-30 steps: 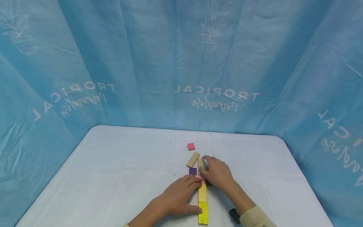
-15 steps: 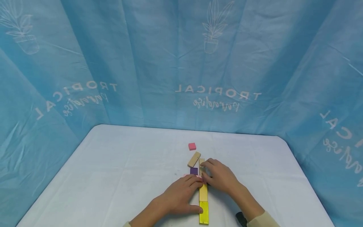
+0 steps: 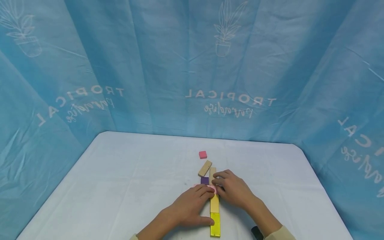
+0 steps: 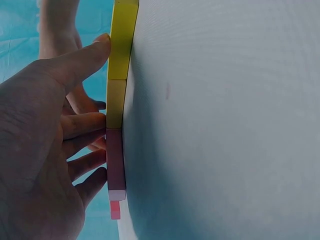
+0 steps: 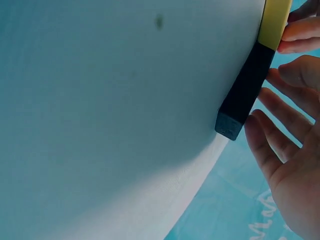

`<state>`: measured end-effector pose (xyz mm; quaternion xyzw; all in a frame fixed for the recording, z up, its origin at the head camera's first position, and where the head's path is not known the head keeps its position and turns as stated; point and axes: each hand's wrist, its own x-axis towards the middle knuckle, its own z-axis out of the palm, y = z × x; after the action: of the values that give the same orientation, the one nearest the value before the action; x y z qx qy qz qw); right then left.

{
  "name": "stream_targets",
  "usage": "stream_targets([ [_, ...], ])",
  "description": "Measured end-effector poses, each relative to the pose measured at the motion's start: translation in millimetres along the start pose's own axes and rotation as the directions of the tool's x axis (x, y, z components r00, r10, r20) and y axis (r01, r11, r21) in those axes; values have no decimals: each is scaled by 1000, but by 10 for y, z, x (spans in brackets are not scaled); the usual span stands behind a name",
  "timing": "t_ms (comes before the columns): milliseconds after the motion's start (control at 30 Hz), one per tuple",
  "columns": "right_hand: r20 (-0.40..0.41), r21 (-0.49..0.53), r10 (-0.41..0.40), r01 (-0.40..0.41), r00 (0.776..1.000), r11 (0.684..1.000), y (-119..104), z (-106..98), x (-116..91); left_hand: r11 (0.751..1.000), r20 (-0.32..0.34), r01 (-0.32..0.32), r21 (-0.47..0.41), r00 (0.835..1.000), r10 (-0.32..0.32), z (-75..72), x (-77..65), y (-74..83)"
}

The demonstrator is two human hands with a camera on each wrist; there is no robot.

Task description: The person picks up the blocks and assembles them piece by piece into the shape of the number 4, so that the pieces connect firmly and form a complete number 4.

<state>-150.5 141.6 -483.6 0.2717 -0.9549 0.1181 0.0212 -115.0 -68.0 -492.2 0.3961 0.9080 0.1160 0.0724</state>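
Note:
In the head view, my left hand [image 3: 192, 206] rests on a row of flat blocks, its thumb on the bright yellow block [image 3: 215, 228] and fingertips on the pink block [image 4: 115, 162]. Between these lies a paler yellow block [image 3: 214, 204]. My right hand [image 3: 235, 188] touches the blocks with loosely bent fingers, near a wooden block [image 3: 212, 172] at the far end. The right wrist view shows its fingertips along the top of a black block [image 5: 245, 92], which the hand hides in the head view. A purple block [image 3: 204, 180] sits just left of the wooden one.
Another wooden block [image 3: 205, 168] lies slanted beyond the purple one. Farther back is a small red block [image 3: 202, 154]. A white cloth covers the table [image 3: 135, 173], and a blue printed curtain [image 3: 168, 66] hangs around it. A black object [image 3: 257, 232] shows beside the right sleeve.
My right hand has drawn a little nearer and its fingers have come closer together, uncovering more of the wooden block. The black block has passed out of sight under it. My left hand stays put.

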Motion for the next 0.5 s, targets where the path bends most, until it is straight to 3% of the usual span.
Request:
stream_targets([
  [500,-7,-16,-6,6,1000,1000,20,5,-56,1000,6,8,-10,1000,-8,-6,-1,5],
])
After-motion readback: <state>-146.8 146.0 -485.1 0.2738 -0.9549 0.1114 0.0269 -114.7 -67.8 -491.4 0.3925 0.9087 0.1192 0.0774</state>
